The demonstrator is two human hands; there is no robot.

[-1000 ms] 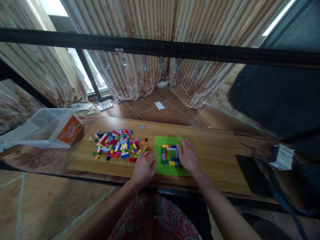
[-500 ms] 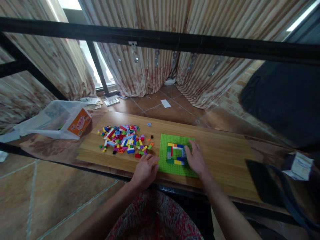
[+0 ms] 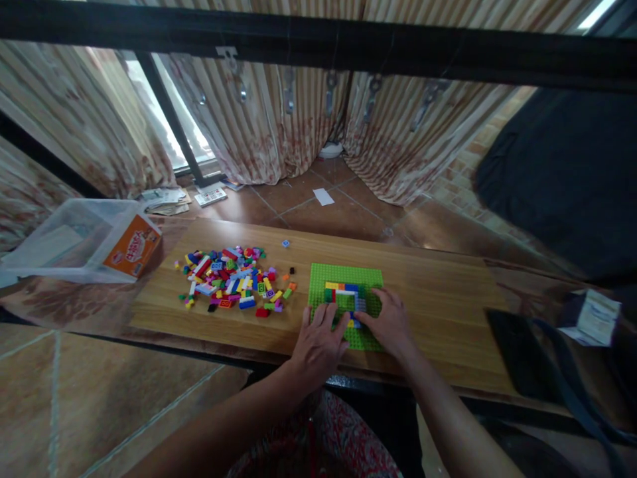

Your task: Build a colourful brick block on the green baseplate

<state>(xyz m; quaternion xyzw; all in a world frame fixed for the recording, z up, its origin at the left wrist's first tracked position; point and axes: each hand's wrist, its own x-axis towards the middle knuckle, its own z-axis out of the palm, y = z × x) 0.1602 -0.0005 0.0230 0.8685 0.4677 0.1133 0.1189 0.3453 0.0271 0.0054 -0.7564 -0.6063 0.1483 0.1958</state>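
Observation:
A green studded baseplate [image 3: 318,273] lies on the wooden board, with a low rectangular wall of coloured toy bricks [image 3: 352,288] built on it. My left hand [image 3: 318,345] reaches over the near left part of the plate. Its fingers are apart and bent down onto the bricks, covering that corner. At the right side of the wall, my right hand [image 3: 391,323] has its thumb at the near bricks and its fingers spread over the plate. No loose brick shows in either hand, though what lies beneath the left fingertips is hidden.
Left of the plate spreads a pile of loose bricks [image 3: 231,275], with one pale blue brick [image 3: 285,243] apart behind it. A clear plastic box [image 3: 70,265] with an orange label stands at far left. A black strap [image 3: 562,362] lies at right; a dark rail [image 3: 318,46] crosses ahead.
My left hand has moved right, from beside the plate onto its near bricks. My right hand's thumb has come down toward the wall's near side. The view has shifted slightly.

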